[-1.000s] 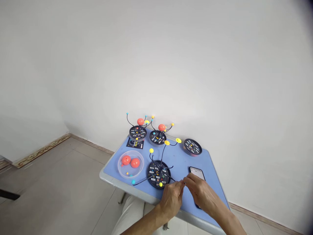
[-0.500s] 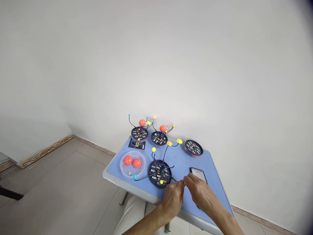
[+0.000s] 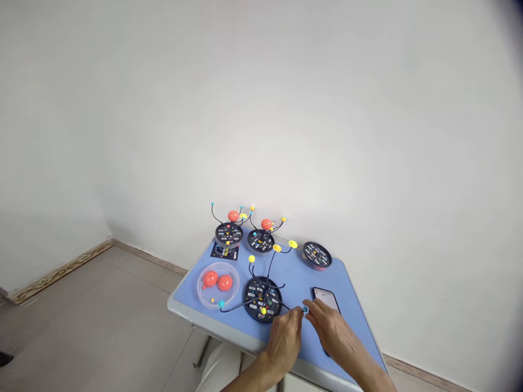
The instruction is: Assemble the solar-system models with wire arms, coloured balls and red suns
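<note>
Worn on the head, looking forward and down from above and behind the left hand [image 3: 284, 344] and right hand [image 3: 334, 333], quite near to them, with the blue table [image 3: 298, 277] just ahead of the hands and the white wall [image 3: 261, 109] beyond.

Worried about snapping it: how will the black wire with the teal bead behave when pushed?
The thin black wire likely flexes, not snaps: arms on the black disc curve freely. Its small teal bead looks light, so it may wobble.
</note>
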Demonstrator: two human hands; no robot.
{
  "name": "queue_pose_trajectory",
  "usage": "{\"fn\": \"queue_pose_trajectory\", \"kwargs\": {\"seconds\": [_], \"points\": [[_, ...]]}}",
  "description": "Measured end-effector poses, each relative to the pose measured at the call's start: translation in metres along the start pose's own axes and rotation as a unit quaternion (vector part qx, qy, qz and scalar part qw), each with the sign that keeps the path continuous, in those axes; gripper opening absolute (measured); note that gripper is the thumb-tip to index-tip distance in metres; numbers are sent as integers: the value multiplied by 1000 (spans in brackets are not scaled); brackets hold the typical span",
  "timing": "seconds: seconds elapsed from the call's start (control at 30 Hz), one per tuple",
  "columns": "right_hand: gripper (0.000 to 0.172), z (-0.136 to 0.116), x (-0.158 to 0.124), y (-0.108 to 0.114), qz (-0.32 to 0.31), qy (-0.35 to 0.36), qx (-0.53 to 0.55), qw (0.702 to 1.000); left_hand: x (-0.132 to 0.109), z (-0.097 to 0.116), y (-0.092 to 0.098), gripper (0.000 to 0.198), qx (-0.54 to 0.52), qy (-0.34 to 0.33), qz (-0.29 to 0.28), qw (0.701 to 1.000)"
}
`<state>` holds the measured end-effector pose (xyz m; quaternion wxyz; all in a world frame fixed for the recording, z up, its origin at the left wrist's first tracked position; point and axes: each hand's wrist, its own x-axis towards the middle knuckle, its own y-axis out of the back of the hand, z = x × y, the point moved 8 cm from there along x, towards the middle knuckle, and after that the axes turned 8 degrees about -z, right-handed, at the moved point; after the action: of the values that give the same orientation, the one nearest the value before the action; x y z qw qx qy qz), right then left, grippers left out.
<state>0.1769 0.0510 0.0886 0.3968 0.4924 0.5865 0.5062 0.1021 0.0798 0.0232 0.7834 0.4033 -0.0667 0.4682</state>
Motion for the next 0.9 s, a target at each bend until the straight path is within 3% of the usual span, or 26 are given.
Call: {"fn": "queue_pose_trajectory", "kwargs": {"seconds": [0.17, 0.33, 0.57, 0.73, 0.9], "points": [[29, -3, 8, -5, 8, 2, -46, 999, 1, -3, -2, 27, -26, 10, -4, 1000], [25, 9, 6, -6, 53, 9, -14, 998, 0, -4, -2, 28, -23, 9, 1, 1000], [32, 28, -23, 32, 119, -41, 61, 990, -5, -3, -5, 38, 57, -21, 29, 998], [35, 46, -55, 59, 166, -95, 74, 979, -20, 21, 13, 42, 95, -72, 60, 991], [39, 62, -77, 64, 191, -131, 81, 969, -58, 49, 39, 37, 172, -193, 112, 960]]}}
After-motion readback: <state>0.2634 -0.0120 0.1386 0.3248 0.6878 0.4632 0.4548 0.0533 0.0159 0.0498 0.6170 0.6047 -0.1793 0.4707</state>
